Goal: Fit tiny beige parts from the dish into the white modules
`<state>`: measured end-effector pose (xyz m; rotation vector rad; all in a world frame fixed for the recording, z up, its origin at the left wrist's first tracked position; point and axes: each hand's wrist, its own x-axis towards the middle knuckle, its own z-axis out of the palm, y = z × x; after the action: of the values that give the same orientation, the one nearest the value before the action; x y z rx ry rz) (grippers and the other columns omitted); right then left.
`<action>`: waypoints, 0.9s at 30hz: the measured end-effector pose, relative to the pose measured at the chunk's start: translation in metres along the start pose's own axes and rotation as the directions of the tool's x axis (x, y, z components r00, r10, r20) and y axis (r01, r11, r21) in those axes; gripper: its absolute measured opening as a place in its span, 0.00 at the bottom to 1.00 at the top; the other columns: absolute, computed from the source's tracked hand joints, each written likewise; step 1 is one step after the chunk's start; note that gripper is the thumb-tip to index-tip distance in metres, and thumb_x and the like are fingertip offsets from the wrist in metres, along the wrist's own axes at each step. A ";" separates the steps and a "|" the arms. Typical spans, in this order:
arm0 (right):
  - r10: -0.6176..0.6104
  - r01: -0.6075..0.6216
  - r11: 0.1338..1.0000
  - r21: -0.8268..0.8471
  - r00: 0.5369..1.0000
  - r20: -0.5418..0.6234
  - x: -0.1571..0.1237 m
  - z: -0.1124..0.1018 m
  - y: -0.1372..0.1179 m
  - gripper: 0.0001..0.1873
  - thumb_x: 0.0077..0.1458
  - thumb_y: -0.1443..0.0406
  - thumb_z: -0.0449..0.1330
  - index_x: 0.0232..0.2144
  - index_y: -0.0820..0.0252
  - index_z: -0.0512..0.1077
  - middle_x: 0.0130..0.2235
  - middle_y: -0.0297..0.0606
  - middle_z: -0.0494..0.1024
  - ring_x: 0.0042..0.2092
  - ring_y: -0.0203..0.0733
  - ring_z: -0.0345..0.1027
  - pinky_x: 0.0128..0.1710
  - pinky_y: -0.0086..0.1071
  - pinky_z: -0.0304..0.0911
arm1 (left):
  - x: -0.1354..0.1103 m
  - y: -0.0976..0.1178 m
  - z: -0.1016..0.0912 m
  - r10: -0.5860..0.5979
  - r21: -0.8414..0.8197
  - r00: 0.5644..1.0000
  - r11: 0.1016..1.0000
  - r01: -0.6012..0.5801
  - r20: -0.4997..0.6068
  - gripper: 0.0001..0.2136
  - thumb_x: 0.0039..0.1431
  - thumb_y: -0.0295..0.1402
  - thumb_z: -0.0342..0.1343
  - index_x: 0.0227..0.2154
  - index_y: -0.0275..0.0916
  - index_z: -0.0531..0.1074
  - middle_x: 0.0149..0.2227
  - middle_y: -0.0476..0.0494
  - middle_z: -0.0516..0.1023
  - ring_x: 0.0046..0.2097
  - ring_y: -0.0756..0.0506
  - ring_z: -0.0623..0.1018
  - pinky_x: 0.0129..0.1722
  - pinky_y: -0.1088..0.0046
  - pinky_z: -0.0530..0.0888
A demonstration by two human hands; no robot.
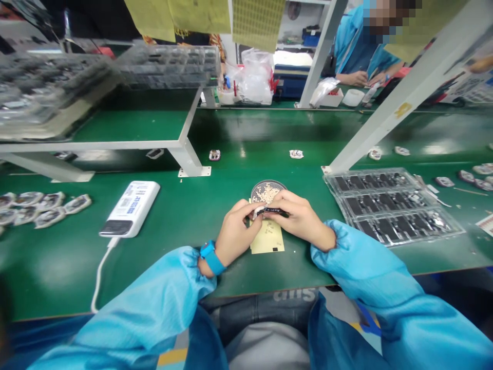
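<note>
My left hand and my right hand meet above the green bench, pinching a small black flexible strip with a white end. Its printing is too small to read. Beneath my hands lies a yellow sheet, partly hidden by them. A round dish holding many small pale bits sits just beyond my fingers, and my hands cover its near edge. A blue wrist strap circles my left wrist.
A white power bank with its cable lies to my left, beyond it several small parts. On my right is a clear tray of black components. Metal shelf legs stand ahead. A co-worker's hands work across the bench.
</note>
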<state>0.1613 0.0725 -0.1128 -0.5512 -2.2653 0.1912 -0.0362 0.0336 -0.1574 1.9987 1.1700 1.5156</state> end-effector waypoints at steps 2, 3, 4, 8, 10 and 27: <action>0.014 -0.014 1.000 0.001 1.000 0.004 0.000 0.001 0.000 0.08 0.61 0.67 0.64 0.44 0.54 0.77 0.39 0.37 0.74 0.42 0.39 0.71 0.42 0.34 0.69 | 0.000 0.000 0.000 0.002 0.006 1.000 1.000 -0.002 0.002 0.16 0.62 0.24 0.56 0.50 0.43 0.78 0.32 0.49 0.69 0.34 0.50 0.70 0.35 0.74 0.68; 0.019 -0.019 1.000 0.006 1.000 0.005 0.000 0.002 0.000 0.08 0.61 0.67 0.64 0.43 0.55 0.77 0.39 0.37 0.74 0.41 0.39 0.71 0.42 0.34 0.69 | 0.000 0.000 0.000 0.000 0.008 1.000 1.000 0.000 0.003 0.15 0.62 0.25 0.56 0.50 0.43 0.78 0.32 0.49 0.69 0.34 0.50 0.70 0.35 0.74 0.68; 0.023 -0.024 1.000 0.016 1.000 0.004 0.000 0.003 0.000 0.07 0.61 0.67 0.64 0.43 0.55 0.78 0.39 0.37 0.74 0.41 0.39 0.71 0.42 0.34 0.68 | 0.000 0.000 0.000 -0.004 0.008 1.000 1.000 0.004 0.004 0.15 0.62 0.25 0.56 0.50 0.43 0.78 0.32 0.49 0.69 0.34 0.50 0.70 0.35 0.73 0.68; 0.055 -0.055 0.992 0.110 0.998 -0.002 0.002 0.004 0.000 0.04 0.60 0.65 0.66 0.38 0.57 0.78 0.37 0.37 0.74 0.40 0.39 0.70 0.39 0.34 0.68 | 0.001 0.002 -0.001 -0.020 0.005 1.000 1.000 0.020 0.016 0.14 0.62 0.26 0.56 0.49 0.41 0.79 0.32 0.49 0.69 0.34 0.50 0.69 0.35 0.74 0.68; 0.110 -0.109 0.982 0.156 0.994 -0.002 0.005 0.000 0.002 0.05 0.58 0.63 0.68 0.34 0.59 0.78 0.35 0.37 0.75 0.38 0.40 0.70 0.37 0.33 0.67 | 0.003 0.001 -0.001 -0.038 -0.016 0.999 0.999 0.038 0.015 0.14 0.61 0.26 0.57 0.47 0.41 0.80 0.31 0.49 0.70 0.33 0.50 0.69 0.34 0.74 0.68; 0.095 -0.096 0.995 -0.013 0.992 -0.088 0.008 0.005 0.000 0.06 0.62 0.63 0.62 0.38 0.58 0.76 0.39 0.40 0.78 0.41 0.42 0.72 0.42 0.36 0.69 | 0.005 -0.003 -0.002 -0.125 -0.147 0.992 0.981 0.124 0.002 0.11 0.59 0.29 0.59 0.43 0.39 0.81 0.31 0.48 0.73 0.31 0.51 0.71 0.28 0.76 0.67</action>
<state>0.1531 0.0757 -0.1108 -0.6651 -2.1595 0.1922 -0.0393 0.0392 -0.1558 1.7914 1.1292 1.5023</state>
